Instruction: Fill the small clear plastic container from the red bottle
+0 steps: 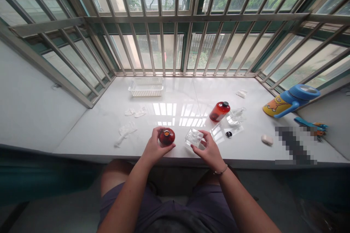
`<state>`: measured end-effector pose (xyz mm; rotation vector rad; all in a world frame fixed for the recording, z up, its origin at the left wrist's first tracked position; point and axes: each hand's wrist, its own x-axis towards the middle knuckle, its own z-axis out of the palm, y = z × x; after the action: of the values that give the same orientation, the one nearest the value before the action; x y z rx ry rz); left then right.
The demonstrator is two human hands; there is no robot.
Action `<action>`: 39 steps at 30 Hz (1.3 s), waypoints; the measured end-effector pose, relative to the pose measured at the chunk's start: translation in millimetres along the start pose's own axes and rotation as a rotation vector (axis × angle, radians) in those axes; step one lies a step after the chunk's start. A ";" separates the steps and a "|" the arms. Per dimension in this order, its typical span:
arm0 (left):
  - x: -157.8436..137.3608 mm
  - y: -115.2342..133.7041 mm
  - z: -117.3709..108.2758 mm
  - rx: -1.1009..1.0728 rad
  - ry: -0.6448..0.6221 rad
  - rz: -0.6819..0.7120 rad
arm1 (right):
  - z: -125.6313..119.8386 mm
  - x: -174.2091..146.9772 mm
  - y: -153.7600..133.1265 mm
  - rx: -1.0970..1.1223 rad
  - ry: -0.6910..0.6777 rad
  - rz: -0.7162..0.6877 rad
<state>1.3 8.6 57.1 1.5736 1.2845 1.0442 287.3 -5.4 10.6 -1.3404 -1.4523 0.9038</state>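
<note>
White, shiny counter point(93, 134) tucked under a window with metal bars point(197, 18), greenery showing outside. Starting at the left end, there's a crumpled white wrapper point(127, 130) nearer the front edge, a couple of thin white scraps point(140, 112) past it, and a white perforated basket point(146, 91) by the back edge, towards the back left corner. Around the middle of the front edge, the left hand point(156, 146) is curled round an open-necked red bottle point(167, 137), thumb on the near side. Just right of that, the right hand point(210, 146) has a clear block point(194, 137) pinched between thumb and fingers, also by the front edge; can't tell if either thing is touching the counter. Further right you get a black-capped red bottle point(218, 112), a small black ring-like piece point(229, 134) and some clear packaging point(236, 117), with another white scrap point(241, 93) closer to the back edge. Then a pale rounded lump point(267, 139) near the front, a blue-and-yellow flask point(291, 101) over by the right end, and a blue and orange bundle point(313, 126) in front of it, too small to make out properly.
</note>
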 end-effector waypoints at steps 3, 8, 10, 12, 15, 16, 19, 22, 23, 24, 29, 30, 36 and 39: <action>-3.2 -1.6 3.7 0.025 0.020 -0.038 | -1.3 -1.0 -3.9 -0.043 0.021 -0.011; -7.6 -7.1 13.5 0.041 0.067 -0.023 | 2.3 -1.7 -2.8 -0.218 0.066 0.033; -9.1 -9.2 14.9 0.026 0.049 -0.009 | 3.4 -1.8 -0.1 -0.213 0.040 0.033; -10.5 -9.4 13.9 0.015 0.009 0.007 | 3.0 -1.8 2.2 -0.204 0.009 0.017; -12.5 -6.2 10.4 -0.013 -0.075 0.030 | 0.9 -1.1 3.6 -0.212 -0.040 0.005; -13.1 -4.8 9.6 -0.021 -0.095 0.036 | 0.4 -0.6 3.6 -0.219 -0.052 0.003; -14.8 -3.1 9.8 -0.017 -0.093 0.026 | 0.9 1.2 3.3 -0.246 -0.053 0.004; -16.5 -5.3 12.6 0.018 -0.057 -0.007 | 2.9 2.5 3.1 -0.257 -0.019 0.014; -17.0 -6.2 13.4 0.030 -0.046 -0.011 | 3.1 2.5 3.0 -0.253 -0.016 0.014; -17.5 -6.9 13.9 0.039 -0.033 -0.011 | 2.8 2.3 2.8 -0.246 -0.020 0.011; -17.2 -4.0 9.4 0.074 0.039 -0.015 | -6.9 -0.7 -3.4 -0.086 -0.091 -0.001; -16.5 -2.3 7.2 0.098 0.042 -0.003 | -10.0 -1.1 -6.6 -0.034 -0.113 0.004; -7.6 12.6 -7.0 0.341 0.035 0.264 | -29.5 0.5 -41.0 -0.116 -0.194 -0.080; -2.0 20.4 -10.4 0.449 0.007 0.356 | -34.9 3.4 -58.4 -0.252 -0.191 -0.146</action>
<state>-2.7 5.0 79.5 2.2019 1.3366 1.0162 303.0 -12.4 76.5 -1.3357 -1.8364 0.7899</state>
